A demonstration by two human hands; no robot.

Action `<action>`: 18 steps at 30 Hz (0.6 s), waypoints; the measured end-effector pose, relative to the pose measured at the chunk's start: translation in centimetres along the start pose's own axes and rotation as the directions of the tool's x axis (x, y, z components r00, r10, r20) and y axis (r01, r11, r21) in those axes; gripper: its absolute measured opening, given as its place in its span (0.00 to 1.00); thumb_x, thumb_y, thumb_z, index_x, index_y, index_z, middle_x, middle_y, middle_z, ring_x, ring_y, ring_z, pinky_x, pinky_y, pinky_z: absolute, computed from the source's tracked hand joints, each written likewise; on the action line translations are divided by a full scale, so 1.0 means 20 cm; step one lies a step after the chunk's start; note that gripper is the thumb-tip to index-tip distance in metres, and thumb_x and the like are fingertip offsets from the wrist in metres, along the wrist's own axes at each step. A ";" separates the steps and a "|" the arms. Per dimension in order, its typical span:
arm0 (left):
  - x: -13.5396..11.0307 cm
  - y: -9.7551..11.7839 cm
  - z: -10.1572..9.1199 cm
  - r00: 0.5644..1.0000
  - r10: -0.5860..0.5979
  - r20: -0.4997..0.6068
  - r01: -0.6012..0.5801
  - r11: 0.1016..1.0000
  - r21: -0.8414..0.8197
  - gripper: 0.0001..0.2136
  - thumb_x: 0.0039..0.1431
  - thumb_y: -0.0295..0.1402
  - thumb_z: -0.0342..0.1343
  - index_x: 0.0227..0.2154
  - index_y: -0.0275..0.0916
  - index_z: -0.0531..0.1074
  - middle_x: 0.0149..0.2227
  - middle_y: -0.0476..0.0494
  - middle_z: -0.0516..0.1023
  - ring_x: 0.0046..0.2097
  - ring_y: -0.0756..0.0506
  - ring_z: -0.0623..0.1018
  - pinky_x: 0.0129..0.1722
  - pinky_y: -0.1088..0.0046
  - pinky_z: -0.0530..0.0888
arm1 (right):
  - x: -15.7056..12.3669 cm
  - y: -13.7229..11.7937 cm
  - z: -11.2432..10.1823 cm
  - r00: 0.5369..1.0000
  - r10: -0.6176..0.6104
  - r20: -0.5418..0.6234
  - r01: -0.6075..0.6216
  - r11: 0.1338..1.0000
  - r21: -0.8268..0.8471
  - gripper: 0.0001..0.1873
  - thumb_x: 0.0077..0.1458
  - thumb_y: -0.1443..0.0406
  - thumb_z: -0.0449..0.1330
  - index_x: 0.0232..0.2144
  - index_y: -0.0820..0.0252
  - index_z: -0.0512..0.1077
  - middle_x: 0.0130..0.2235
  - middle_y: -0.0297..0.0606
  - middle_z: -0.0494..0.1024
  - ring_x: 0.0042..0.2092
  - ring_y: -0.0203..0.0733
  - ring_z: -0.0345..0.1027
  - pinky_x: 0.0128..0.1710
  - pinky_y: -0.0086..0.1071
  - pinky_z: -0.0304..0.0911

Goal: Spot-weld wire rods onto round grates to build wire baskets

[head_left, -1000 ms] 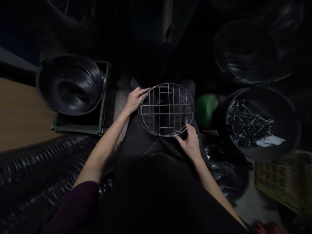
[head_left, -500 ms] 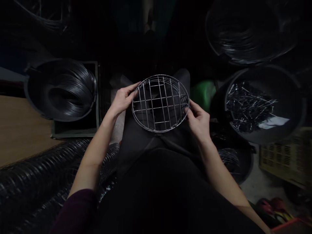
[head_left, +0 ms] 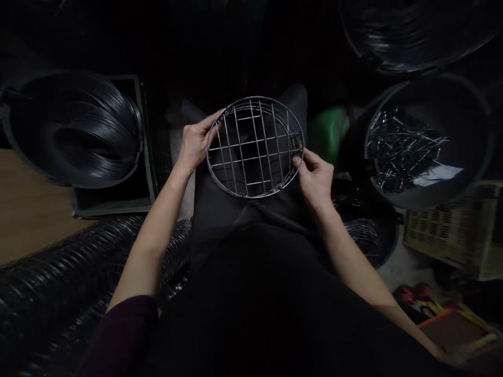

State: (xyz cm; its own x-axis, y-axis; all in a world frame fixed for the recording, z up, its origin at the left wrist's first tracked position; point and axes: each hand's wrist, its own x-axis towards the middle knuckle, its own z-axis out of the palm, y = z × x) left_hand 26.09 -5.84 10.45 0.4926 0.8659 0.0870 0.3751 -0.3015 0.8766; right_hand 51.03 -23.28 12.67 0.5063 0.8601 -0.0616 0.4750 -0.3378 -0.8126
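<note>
Between my hands, above my lap, is a round wire rack [head_left: 257, 140] with crossing bars over its top and further rings under the top one. My left hand [head_left: 195, 142] is closed on its left rim, with the fingers partly hidden behind the wires. On the right side, my right hand [head_left: 315, 175] pinches the rim with thumb and fingers. The rack is tilted a little, and dark trousers show through its bars.
A bucket [head_left: 135, 165] with coiled wire stands at left, by a crate [head_left: 113, 211]. Stacked wire rings [head_left: 58, 277] lie lower left. At right are a bucket [head_left: 471, 152] of short wire pieces, a green object [head_left: 329, 133], a yellow crate [head_left: 440, 230] and a red-rimmed container [head_left: 451, 314].
The rack and both hands sit higher in the view, and the rack's tilt has shifted slightly. The surroundings have shifted too, as the camera moved. Both hands keep their hold.
</note>
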 end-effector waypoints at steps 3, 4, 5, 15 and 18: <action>0.00 -0.02 0.02 1.000 -0.031 -0.004 0.030 0.997 -0.070 0.21 0.61 0.50 0.54 0.52 0.46 0.74 0.53 0.48 0.78 0.59 0.37 0.75 0.59 0.59 0.71 | -0.09 -0.03 0.00 0.996 -0.053 -0.068 0.038 0.977 -0.208 0.24 0.63 0.52 0.50 0.52 0.56 0.75 0.46 0.41 0.79 0.49 0.46 0.73 0.54 0.43 0.67; 0.00 -0.02 0.02 0.999 -0.038 -0.001 0.038 0.996 -0.079 0.21 0.61 0.50 0.54 0.52 0.46 0.74 0.53 0.49 0.78 0.59 0.37 0.74 0.59 0.57 0.71 | -0.13 -0.04 -0.01 0.996 -0.075 -0.038 0.063 0.963 -0.261 0.25 0.64 0.53 0.48 0.53 0.56 0.74 0.47 0.42 0.79 0.50 0.46 0.72 0.55 0.43 0.66; 0.00 -0.02 0.02 0.999 -0.044 0.001 0.044 0.996 -0.084 0.21 0.61 0.50 0.54 0.52 0.47 0.74 0.52 0.49 0.78 0.59 0.37 0.74 0.59 0.56 0.71 | -0.17 -0.06 -0.03 0.995 -0.095 0.016 0.096 0.948 -0.303 0.26 0.64 0.54 0.46 0.55 0.57 0.73 0.49 0.43 0.78 0.52 0.47 0.71 0.56 0.44 0.65; 0.00 -0.03 0.04 0.998 -0.050 -0.026 0.049 0.998 -0.051 0.22 0.60 0.51 0.54 0.52 0.46 0.75 0.53 0.48 0.78 0.59 0.38 0.74 0.60 0.58 0.69 | -0.35 -0.07 0.07 0.985 0.011 0.172 0.053 0.930 -0.365 0.54 0.53 0.44 0.59 0.69 0.66 0.43 0.66 0.57 0.57 0.67 0.62 0.50 0.63 0.59 0.49; 0.00 -0.03 0.03 0.998 -0.003 -0.057 0.002 1.000 -0.009 0.24 0.61 0.54 0.52 0.52 0.45 0.75 0.53 0.49 0.78 0.56 0.40 0.77 0.59 0.62 0.71 | -0.38 -0.04 0.16 0.993 0.020 0.119 0.020 0.946 -0.323 0.54 0.55 0.44 0.57 0.70 0.68 0.39 0.67 0.59 0.53 0.68 0.62 0.48 0.64 0.58 0.48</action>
State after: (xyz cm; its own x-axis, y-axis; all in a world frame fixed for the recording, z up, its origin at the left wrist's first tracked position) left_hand 26.41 -5.93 9.71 0.4461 0.8881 0.1111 0.3689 -0.2955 0.8812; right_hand 44.50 -28.23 11.93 0.4267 0.8925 -0.1462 0.6916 -0.4261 -0.5832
